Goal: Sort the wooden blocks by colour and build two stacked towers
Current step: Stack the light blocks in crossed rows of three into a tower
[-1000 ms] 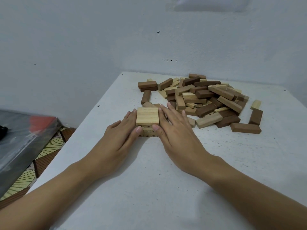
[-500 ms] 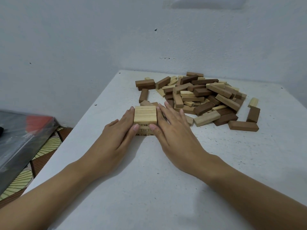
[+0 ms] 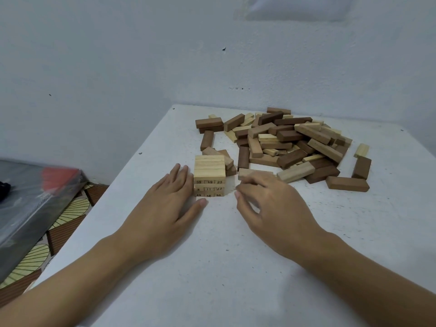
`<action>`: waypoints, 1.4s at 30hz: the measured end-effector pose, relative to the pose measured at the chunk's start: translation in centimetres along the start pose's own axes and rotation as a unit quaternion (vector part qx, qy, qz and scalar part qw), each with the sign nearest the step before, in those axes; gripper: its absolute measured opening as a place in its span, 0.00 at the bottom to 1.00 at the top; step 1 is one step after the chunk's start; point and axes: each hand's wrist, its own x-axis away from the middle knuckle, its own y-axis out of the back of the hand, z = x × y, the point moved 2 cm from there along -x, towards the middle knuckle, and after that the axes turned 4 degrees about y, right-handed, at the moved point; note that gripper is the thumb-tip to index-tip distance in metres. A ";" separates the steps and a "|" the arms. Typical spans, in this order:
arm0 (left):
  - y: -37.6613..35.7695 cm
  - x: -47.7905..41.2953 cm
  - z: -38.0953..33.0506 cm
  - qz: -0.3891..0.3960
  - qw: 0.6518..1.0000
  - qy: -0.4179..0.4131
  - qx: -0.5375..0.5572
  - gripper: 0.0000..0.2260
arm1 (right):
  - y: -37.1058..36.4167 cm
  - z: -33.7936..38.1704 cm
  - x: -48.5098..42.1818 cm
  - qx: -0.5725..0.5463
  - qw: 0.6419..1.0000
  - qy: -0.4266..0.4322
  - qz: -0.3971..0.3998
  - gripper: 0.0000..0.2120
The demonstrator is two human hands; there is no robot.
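A short tower of light wooden blocks (image 3: 209,175) stands on the white table (image 3: 212,267), with numbers printed on its near ends. My left hand (image 3: 165,206) lies flat just left of the tower, fingers apart, at most grazing it. My right hand (image 3: 271,204) hovers to the tower's right, apart from it, fingers loosely curled with nothing in them. Behind them lies a mixed pile of light and dark brown blocks (image 3: 283,142). A single dark block (image 3: 346,184) rests at the pile's near right.
The table stands in a corner of grey walls (image 3: 118,67). Its left edge drops to a patterned floor (image 3: 68,211), where a grey case with a red patch (image 3: 35,192) lies. A loose light block (image 3: 361,150) sits far right.
Both hands have drawn away from the tower's sides. The right hand pulled back to the right and curled its fingers; the left hand slid slightly down and left.
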 end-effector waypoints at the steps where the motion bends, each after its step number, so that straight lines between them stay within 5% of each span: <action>1: 0.0 0.0 0.0 0.000 1.000 0.001 -0.006 0.39 | -0.2 0.2 0.1 0.000 1.000 -0.004 0.017 0.16; 8: -0.3 -0.3 0.2 0.007 1.000 -0.001 -0.009 0.35 | -0.5 1.8 -0.1 0.027 0.988 -0.034 0.148 0.26; 18: -0.3 -0.7 0.8 -0.023 0.997 -0.034 0.071 0.32 | -1.6 2.1 -0.9 0.022 0.988 -0.068 0.134 0.33; 42: -0.2 -0.7 0.6 -0.042 0.995 -0.053 0.078 0.29 | -2.2 2.3 -0.8 0.036 0.990 -0.060 0.125 0.32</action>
